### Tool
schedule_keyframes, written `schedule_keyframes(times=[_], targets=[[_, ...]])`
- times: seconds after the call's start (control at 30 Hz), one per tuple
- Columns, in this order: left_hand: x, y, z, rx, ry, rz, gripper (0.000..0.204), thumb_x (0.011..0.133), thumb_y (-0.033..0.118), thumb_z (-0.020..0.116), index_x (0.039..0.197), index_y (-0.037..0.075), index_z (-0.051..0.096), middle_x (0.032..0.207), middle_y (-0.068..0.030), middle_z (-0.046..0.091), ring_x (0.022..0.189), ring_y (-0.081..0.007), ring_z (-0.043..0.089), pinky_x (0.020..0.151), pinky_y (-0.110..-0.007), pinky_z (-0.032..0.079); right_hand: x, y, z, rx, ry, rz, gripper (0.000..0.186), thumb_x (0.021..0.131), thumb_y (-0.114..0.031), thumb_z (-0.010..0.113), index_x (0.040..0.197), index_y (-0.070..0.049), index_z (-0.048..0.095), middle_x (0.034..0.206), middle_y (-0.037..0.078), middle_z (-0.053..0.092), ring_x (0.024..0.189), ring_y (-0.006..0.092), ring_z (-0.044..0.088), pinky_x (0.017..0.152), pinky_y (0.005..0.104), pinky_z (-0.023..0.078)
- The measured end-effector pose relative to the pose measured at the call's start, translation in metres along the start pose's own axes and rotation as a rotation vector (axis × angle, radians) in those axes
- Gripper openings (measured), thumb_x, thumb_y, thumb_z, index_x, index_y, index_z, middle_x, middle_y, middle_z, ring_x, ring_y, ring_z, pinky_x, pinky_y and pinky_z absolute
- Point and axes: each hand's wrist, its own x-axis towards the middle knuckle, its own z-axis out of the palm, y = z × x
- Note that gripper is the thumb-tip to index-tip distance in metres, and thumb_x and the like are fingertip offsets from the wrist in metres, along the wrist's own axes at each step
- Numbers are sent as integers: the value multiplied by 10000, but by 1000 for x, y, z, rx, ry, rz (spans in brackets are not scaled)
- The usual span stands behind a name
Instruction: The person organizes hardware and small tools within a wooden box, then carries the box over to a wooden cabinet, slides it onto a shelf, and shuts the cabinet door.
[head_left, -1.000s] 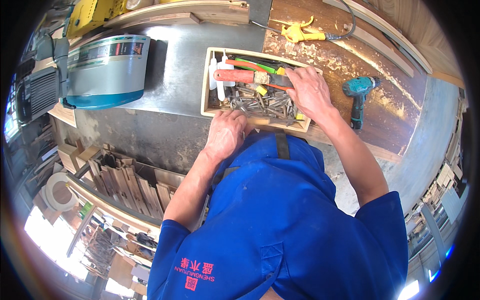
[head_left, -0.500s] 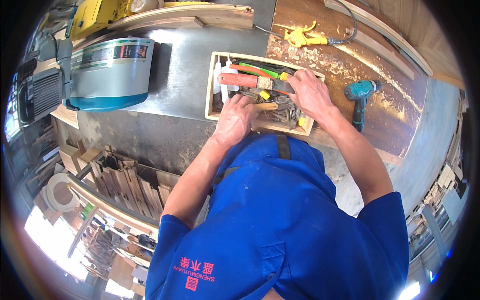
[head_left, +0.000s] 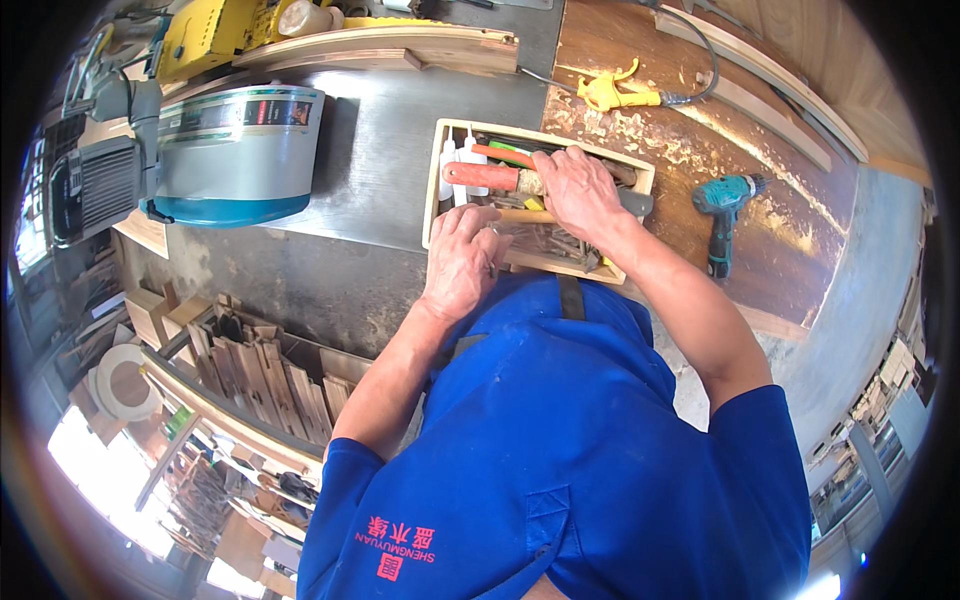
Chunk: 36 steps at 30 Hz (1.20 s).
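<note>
A shallow wooden box packed with hand tools lies on the bench in front of me. My left hand is curled over its near left side, fingers closed around the left end of a wooden handle. My right hand reaches over the middle of the box and closes on a tool with a worn red handle. A grey blade shows beyond that hand. Its fingertips touch or come close to an orange handle. White nozzle bottles stand at the box's left end; small metal pieces fill the near part.
A teal cordless drill lies right of the box. A yellow air gun with its hose rests behind, among wood shavings. A large grey and teal bucket stands at left. Wooden boards lie along the back.
My right hand has shifted left along the red-handled tool, uncovering the grey blade. My left hand stays by the wooden handle, its fingers more bent. The whole view has shifted slightly.
</note>
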Motion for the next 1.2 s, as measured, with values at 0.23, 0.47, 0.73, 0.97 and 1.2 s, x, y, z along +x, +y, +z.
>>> schedule_keyframes(times=[0.23, 0.47, 0.73, 0.97, 1.2], targets=[[0, 10, -10, 18, 113, 60, 307, 800, 71, 853, 800, 66, 546, 1249, -133, 686, 1172, -366, 637, 963, -505, 482, -28, -15, -32, 107, -30, -58, 302, 888, -124, 681, 1154, 9, 624, 1012, 162, 681, 1034, 358, 655, 871, 501, 556], [-6, 7, -1, 21, -112, 62, 360, 767, 291, 878, 893, 53, 639, 1341, -133, 650, 1303, -363, 597, 1076, -524, 448, -64, -24, -10, 215, -187, -28, 355, 879, -141, 720, 1206, -11, 676, 1109, 190, 691, 1065, 365, 662, 931, 506, 561], [-8, -9, 23, 20, -257, 15, 296, 830, 286, 850, 1009, 74, 747, 1279, -52, 692, 1354, -294, 574, 1120, -499, 441, -45, -1, -21, 368, -141, 108, 397, 924, -213, 751, 1251, 1, 684, 1217, 197, 682, 1158, 378, 650, 992, 507, 547], [-3, -4, 15, -5, -248, 17, 214, 851, 238, 834, 955, 79, 736, 1250, -51, 698, 1307, -294, 603, 1086, -481, 455, -26, 6, -8, -79, -52, 157, 308, 1030, -148, 546, 1272, -12, 679, 1255, 149, 622, 1218, 334, 608, 995, 480, 533], [5, -6, 16, -18, -228, -22, 185, 878, 192, 806, 853, 55, 684, 1294, -106, 692, 1300, -328, 610, 1067, -484, 476, -30, 11, -12, -10, -140, 95, 225, 1004, -162, 591, 1095, -7, 727, 1175, 192, 610, 1149, 356, 609, 988, 509, 522]])
